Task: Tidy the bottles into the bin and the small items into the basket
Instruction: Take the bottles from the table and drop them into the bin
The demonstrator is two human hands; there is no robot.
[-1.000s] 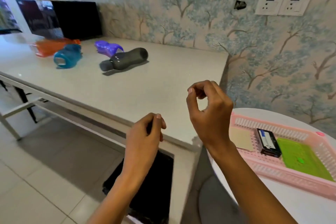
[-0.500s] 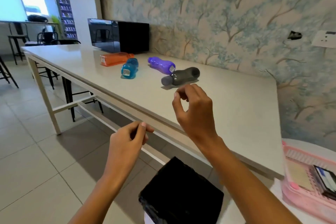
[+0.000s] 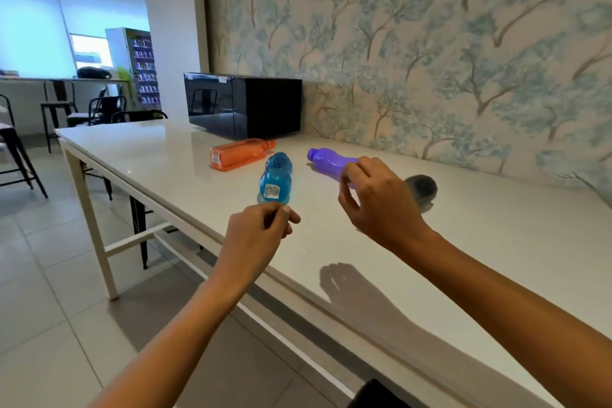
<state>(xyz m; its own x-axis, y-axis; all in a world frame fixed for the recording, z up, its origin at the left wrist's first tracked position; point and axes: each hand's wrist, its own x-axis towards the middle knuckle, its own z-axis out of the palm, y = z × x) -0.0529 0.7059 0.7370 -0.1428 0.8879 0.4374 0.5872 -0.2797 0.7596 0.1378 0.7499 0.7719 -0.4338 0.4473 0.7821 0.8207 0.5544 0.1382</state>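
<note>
View has swung off the basket toward the table [image 3: 172, 156], both hands now nearer the bottles: left hand [image 3: 256, 235] loosely curled, empty, just short of the blue bottle [image 3: 275, 180]; right hand [image 3: 377, 200] half-open, empty, over the purple bottle [image 3: 331, 161] — bottle pickup looks next.

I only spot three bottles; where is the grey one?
The grey bottle lies on the table, mostly hidden behind the right hand, beside the purple bottle.
</note>
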